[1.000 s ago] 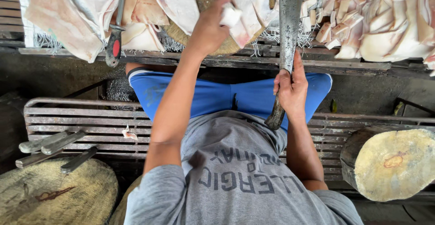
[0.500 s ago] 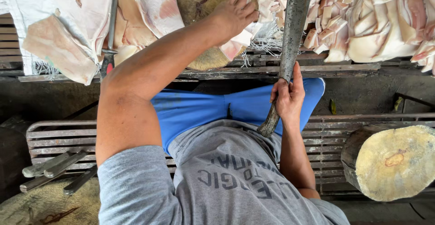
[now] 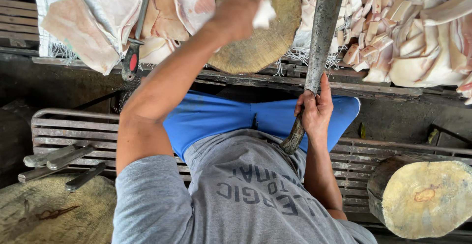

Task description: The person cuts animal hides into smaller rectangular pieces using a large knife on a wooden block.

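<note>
Since half a second ago, the left hand point(image 3: 235, 16) has slid a little lower over the round chopping block point(image 3: 268, 42) at the upper middle of the frame and now shows blurred, its grip closed on a small white piece point(image 3: 264, 14) that pokes out toward the right. The right hand point(image 3: 314, 112) has stayed put, its grip clamped around the wooden handle of the long cleaver point(image 3: 320, 37), thumb lying up along the blade.

This cleaver is a long, narrow strip of dull grey metal, spotted and worn, running from the hand at centre right up past the top edge of the frame; its dark handle end points down toward the grey shirt. It lies just right of the chopping block, with pale cut meat pieces point(image 3: 408, 32) heaped further right. Slabs of pale meat point(image 3: 78, 32) on white cloth fill the upper left, where a red-handled tool point(image 3: 132, 59) hangs over the worktop edge point(image 3: 236, 76).

Below that edge runs a dark gap, then the slatted metal bench point(image 3: 73, 126). Several knives point(image 3: 59, 158) lie at lower left beside another block point(image 3: 44, 214); a log-end stump point(image 3: 425, 197) sits at lower right.
</note>
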